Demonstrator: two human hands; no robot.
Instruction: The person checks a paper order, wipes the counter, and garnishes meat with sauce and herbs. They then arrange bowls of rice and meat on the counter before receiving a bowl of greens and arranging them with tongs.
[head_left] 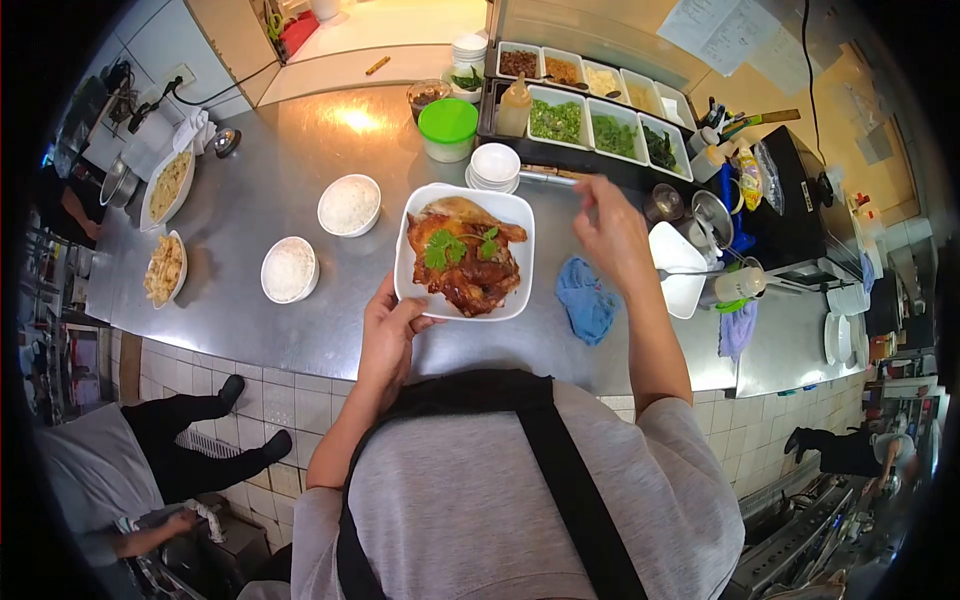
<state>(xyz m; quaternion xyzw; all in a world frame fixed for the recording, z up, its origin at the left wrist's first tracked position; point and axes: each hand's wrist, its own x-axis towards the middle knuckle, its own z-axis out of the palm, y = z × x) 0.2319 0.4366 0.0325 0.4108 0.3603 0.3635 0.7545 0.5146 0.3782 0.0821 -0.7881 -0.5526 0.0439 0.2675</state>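
Observation:
My left hand (392, 325) grips the near left corner of a white square dish (402, 272), its thumb over the rim. Glazed, browned roast poultry (470, 275) fills the dish, topped with green herb leaves (443, 249). To the right of the dish, my right hand (612, 228) is raised above the counter, its fingers curled in towards the thumb. Whatever those fingers may hold is too small or hidden to make out. A crumpled blue cloth (587, 300) lies below it, and a stack of small white bowls (494, 165) stands beyond the dish.
Two bowls of rice (349, 205) stand left on the steel counter (225, 250), with more food dishes (166, 268) at the far left. A green-lidded tub (447, 128) and topping trays (557, 120) line the back. Another person (110, 460) is at lower left.

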